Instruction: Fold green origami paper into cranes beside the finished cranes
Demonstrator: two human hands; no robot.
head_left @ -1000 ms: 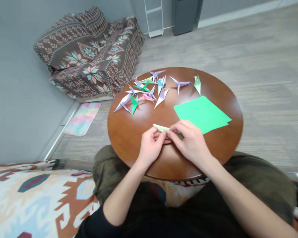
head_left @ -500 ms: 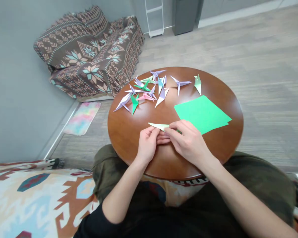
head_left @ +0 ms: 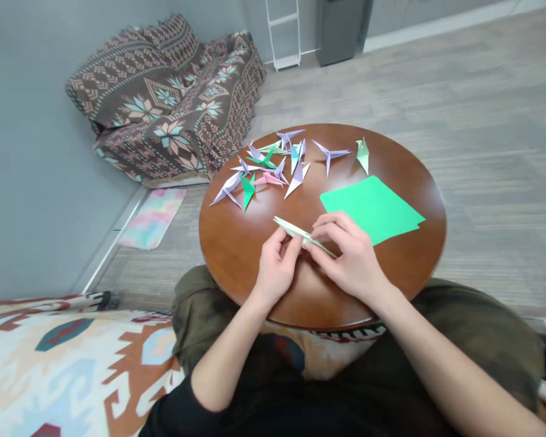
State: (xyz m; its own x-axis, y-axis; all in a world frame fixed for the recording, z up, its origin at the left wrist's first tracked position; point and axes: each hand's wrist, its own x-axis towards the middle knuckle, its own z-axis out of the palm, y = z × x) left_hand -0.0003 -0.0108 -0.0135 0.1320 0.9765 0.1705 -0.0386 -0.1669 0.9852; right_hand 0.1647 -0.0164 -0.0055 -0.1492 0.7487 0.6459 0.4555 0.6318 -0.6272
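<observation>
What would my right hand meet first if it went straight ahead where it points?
Your right hand would likely first meet the folded paper between your hands, then perhaps your left hand; depth is unclear.

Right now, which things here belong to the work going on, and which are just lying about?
Part of the work:
pale green folded paper, being handled
green sheets, likely supply
folded paper birds, apparently finished pieces
round table, the work surface

Just lying about:
covered sofa
pastel mat
white rack
</observation>
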